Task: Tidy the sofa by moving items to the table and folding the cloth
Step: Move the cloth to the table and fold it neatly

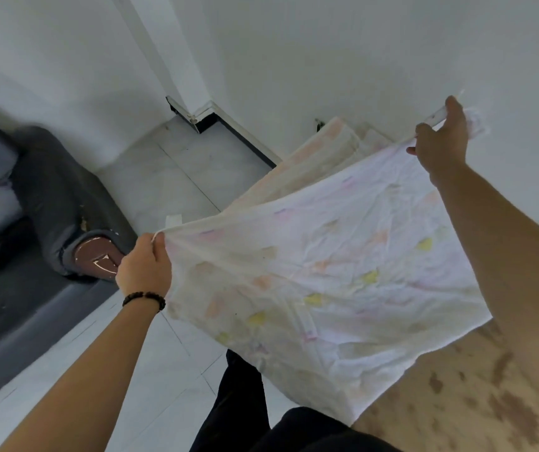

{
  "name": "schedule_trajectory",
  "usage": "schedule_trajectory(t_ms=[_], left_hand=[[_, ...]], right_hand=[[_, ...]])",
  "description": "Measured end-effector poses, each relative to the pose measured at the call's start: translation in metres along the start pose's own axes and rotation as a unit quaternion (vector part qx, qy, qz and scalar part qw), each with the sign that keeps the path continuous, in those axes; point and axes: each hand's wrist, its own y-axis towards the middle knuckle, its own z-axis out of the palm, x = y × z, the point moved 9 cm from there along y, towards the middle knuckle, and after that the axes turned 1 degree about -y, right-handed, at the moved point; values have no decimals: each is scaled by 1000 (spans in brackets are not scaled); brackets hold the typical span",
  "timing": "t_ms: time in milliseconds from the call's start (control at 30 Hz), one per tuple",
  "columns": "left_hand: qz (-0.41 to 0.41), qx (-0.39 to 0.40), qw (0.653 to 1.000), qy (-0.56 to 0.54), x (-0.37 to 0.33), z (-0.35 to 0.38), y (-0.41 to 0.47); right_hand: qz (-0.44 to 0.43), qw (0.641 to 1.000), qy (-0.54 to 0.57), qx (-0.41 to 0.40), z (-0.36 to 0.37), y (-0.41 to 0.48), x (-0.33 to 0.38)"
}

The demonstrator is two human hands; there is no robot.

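Two hands — left hand [144, 267], right hand [441, 143] — hold the cloth [327, 272] stretched, fingers [161, 247] clamped on its corners.

Two hands, left hand [144, 265] and right hand [442, 138], each pinch a top corner of a pale patterned cloth [327, 272], holding it spread beside a dark sofa [33, 197].

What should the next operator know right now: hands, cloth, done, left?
Left hand grips one upper corner of the cloth; right hand grips the other.
The cloth hangs spread open between them, unfolded, partly over a brown mottled surface.
The sofa is at far left, blurred.
Done: cloth is up and opened out.
Left: fold it. Items on the sofa: cannot tell.
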Motion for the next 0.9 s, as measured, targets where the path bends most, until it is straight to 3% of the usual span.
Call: schedule_trajectory(t_ms=[200,500,600,733,900], left_hand=[[-8,72,997,-12,16,60,121],[-67,128,989,10,43,159,251],[-68,163,984,24,47,201,259],[-78,268,960,-5,40,250,234],[39,330,943,-29,-18,252,159]], right_hand=[[-29,997,-66,-42,66,46,38],[-2,982,-190,-13,229,144,24],[11,974,-217,58,274,157,-2],[101,952,-220,186,296,128,-36],[108,950,-272,108,215,68,-68]])
